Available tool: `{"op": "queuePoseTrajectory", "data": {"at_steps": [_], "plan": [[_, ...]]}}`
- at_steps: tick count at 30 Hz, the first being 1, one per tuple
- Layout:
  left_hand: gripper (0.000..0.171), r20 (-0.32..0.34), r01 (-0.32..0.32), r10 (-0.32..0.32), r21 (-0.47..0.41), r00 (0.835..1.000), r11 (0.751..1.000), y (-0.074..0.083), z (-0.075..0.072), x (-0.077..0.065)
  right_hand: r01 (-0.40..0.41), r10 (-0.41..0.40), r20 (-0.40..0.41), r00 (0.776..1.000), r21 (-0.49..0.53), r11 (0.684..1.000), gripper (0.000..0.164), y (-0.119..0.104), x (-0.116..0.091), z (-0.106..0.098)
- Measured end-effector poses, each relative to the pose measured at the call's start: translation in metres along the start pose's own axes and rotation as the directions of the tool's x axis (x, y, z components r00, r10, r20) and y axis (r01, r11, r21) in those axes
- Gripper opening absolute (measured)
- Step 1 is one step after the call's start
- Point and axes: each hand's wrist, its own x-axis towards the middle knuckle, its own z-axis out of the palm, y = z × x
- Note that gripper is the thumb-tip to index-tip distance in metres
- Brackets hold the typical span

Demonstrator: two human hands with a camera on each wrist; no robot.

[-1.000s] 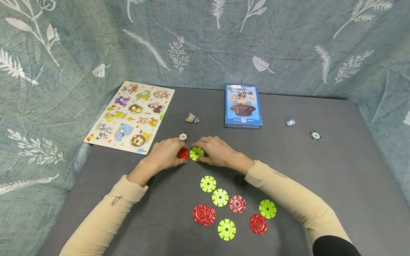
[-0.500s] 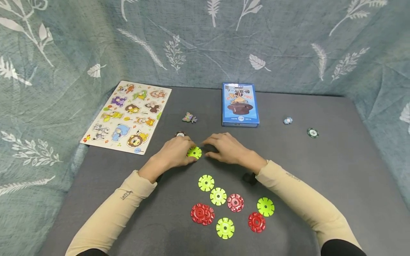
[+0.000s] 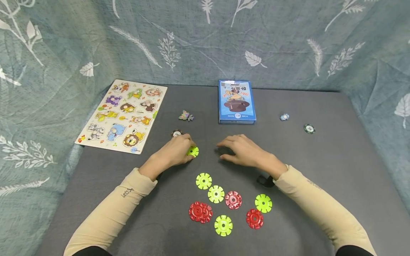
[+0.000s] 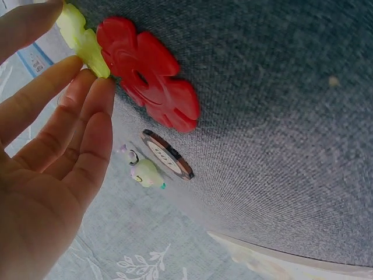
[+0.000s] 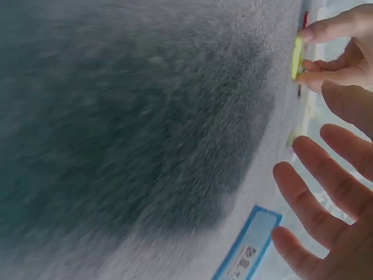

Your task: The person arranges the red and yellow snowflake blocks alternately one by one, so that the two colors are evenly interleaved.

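My left hand (image 3: pixel 174 151) pinches a yellow-green notched plastic disc (image 3: pixel 193 152) between thumb and fingertips, low over the table. Right against that disc in the left wrist view lies a red notched disc (image 4: pixel 143 73), which the hand hides in the head view. Just beyond the left hand is a brown poker chip (image 3: pixel 177 133). My right hand (image 3: pixel 243 151) hovers to the right, fingers relaxed and apart, holding nothing. Nearer the person lie several loose discs, such as a yellow-green one (image 3: pixel 203 181), a red one (image 3: pixel 233 200) and two overlapping red ones (image 3: pixel 196 211).
An animal puzzle board (image 3: pixel 123 115) lies at the far left. A blue card-game box (image 3: pixel 237 103) stands at the back middle, with a small butterfly-like figure (image 3: pixel 185 115) to its left. On the right are a tiny blue-white figure (image 3: pixel 284 117) and a green poker chip (image 3: pixel 309 128).
The left hand has shifted from the red disc over to the yellow-green one and pinches it. The right hand has let go of the yellow-green disc and moved away to the right.
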Motion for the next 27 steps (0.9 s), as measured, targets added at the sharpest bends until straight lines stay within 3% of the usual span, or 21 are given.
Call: {"op": "queuePoseTrajectory", "data": {"at_steps": [7, 16, 21, 27], "plan": [[0.032, 0.002, 0.001, -0.001, 0.017, 1.000, 1.000, 0.001, 0.000, 0.002, 0.038, -0.038, 0.041, 0.998, -0.006, 0.999, 0.040, -0.004, -0.032, -0.001], [0.031, -0.009, -0.006, 0.006, 0.020, 1.000, 1.000, 0.001, 0.001, 0.002, 0.231, -0.228, 0.079, 0.970, -0.026, 0.973, 0.037, -0.030, -0.078, 0.018], [0.032, 0.000, 0.014, -0.014, 0.003, 1.000, 1.000, 0.001, 0.001, 0.001, 0.301, -0.297, 0.077, 0.952, -0.058, 0.952, 0.043, -0.042, -0.087, 0.027], [0.033, 0.004, 0.014, -0.014, -0.009, 1.000, 1.000, 0.000, 0.002, 0.001, 0.309, -0.306, 0.047, 0.951, -0.102, 0.945, 0.037, -0.052, -0.088, 0.036]]}}
